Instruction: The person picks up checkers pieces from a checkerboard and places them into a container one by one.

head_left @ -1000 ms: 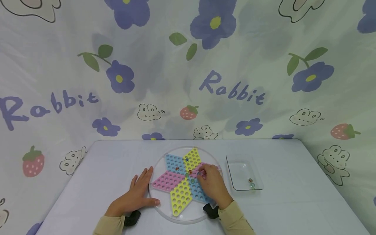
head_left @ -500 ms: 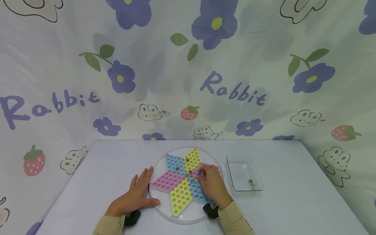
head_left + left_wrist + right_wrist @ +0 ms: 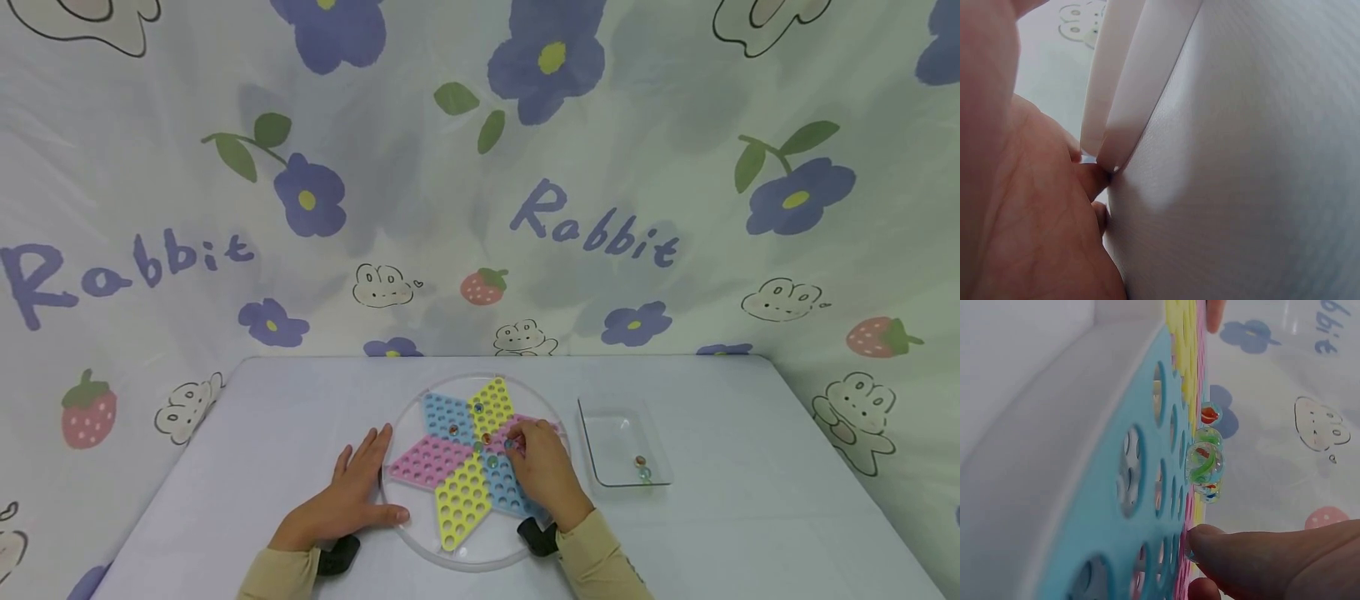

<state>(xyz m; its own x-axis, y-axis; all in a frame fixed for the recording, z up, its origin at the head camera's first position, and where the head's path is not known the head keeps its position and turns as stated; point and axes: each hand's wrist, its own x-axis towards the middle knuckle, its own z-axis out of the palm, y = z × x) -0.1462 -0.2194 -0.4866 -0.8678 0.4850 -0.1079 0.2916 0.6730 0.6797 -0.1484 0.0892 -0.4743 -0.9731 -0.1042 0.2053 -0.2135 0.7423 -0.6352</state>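
A round Chinese checkers board [image 3: 397, 533] with a star of yellow, pink and blue perforated points lies on the table. My left hand [image 3: 345, 500] rests at its left rim, fingers spread, thumb over the edge. Over the pink right point, my right hand [image 3: 546, 471] pinches a glass marble [image 3: 510, 444] between thumb and fingers. The thumb covers most of that marble [image 3: 1190, 551] in the right wrist view. Several marbles sit in holes around the middle: a green-streaked marble [image 3: 1204, 464], an orange-red marble [image 3: 453, 430] and a blue marble [image 3: 478, 408] among them.
Right of the board stands a clear plastic box [image 3: 588, 454] with a few marbles [image 3: 640, 461] in its near right corner. A white cloth covers the table [image 3: 750, 467]. Behind it hangs a curtain [image 3: 420, 200] printed with flowers and rabbits.
The right hand stays almost in place over the pink point, its fingertips shifting only slightly around the marble. The left hand has not moved.
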